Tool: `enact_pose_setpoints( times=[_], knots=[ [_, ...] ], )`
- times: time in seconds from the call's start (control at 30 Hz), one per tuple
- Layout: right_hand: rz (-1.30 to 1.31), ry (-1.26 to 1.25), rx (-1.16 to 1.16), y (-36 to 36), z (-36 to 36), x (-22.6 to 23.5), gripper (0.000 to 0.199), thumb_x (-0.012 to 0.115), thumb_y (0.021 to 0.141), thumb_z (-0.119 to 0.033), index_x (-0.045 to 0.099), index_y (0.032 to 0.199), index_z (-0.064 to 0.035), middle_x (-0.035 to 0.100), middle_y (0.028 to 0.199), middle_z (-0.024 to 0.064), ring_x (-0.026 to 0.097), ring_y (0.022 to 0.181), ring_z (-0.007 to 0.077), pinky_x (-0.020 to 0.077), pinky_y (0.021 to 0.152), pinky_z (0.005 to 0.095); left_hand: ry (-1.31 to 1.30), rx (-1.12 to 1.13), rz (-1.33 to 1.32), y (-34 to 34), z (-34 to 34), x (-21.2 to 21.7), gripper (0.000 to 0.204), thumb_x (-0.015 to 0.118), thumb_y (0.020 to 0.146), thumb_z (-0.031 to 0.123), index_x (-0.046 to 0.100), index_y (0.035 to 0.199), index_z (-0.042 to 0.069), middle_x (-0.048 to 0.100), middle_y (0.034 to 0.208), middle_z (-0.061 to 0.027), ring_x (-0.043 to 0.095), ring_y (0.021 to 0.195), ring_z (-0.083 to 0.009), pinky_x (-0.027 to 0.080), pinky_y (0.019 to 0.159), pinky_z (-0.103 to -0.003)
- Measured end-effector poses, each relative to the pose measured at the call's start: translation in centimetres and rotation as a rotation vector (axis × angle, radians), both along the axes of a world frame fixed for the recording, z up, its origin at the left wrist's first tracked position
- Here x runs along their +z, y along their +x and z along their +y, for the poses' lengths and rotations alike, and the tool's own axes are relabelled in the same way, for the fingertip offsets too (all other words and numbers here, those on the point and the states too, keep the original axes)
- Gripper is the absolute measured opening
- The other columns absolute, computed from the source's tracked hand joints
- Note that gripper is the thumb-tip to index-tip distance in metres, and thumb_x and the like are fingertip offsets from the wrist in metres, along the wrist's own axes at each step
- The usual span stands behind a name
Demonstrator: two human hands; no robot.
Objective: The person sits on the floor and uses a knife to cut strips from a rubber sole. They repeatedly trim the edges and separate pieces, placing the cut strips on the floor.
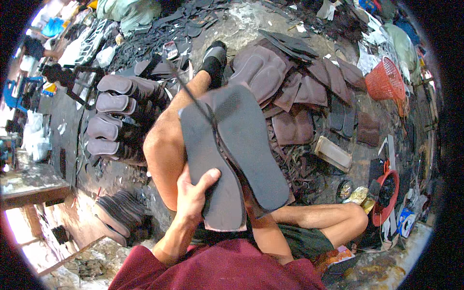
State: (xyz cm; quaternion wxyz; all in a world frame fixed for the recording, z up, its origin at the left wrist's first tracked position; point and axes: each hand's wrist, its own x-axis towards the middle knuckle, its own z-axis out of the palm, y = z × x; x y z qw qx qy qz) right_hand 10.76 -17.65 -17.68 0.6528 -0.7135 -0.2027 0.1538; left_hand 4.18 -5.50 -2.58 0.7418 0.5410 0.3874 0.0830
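My left hand [193, 193] is closed on the left one of two dark grey foam sole pieces [205, 150], thumb on its face and fingers behind. The other sole piece [253, 150] leans beside it, with a narrow curved gap between them lower down. From the top of that gap a thin dark strip [191, 94] juts up to the left, blurred. My right hand [249, 200] is behind the pieces; only a sliver of skin and the forearm show, so its fingers and grip are hidden. Both pieces are held above my lap.
Bundled soles [113, 104] stand left of my bent leg, with another row of soles [116, 212] lower left. Beyond my foot lies a heap of brown moulded foam sheets [261, 70]. To the right are a whitish block [333, 153], a red basket [385, 82] and a red-rimmed bowl [394, 188].
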Motion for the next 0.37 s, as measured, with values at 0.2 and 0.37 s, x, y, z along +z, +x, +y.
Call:
enact_pose_setpoints(
  times=[0.2, 0.37],
  knots=[
    [0.292, 0.166, 0.091, 5.8, 1.9, 9.8, 0.065, 0.063, 0.096, -0.021, 0.032, 0.151, -0.0033, 0.06, 0.122, 0.0077, 0.056, 0.111, 0.0179, 0.0419, 0.099, 0.029, -0.178, 0.045, -0.116, -1.2, -0.2, -0.7, 0.05, 0.075, 0.085, 0.014, 0.054, 0.129, 0.001, 0.064, 0.116, -0.007, 0.061, 0.102, -0.016, 0.048, 0.093, -0.033],
    [0.249, 0.186, 0.227, -1.2, -6.0, 12.8, 0.101, 0.084, 0.076, -0.012, 0.02, 0.154, -0.0015, 0.048, 0.144, 0.015, 0.042, 0.137, 0.0229, 0.0222, 0.117, 0.0384, -0.033, -0.266, -0.199, -1.6, 0.0, 1.0, 0.054, 0.079, 0.081, 0.01, 0.056, 0.129, 0.001, 0.065, 0.119, -0.0085, 0.062, 0.106, -0.0178, 0.046, 0.099, -0.034]
  ],
)
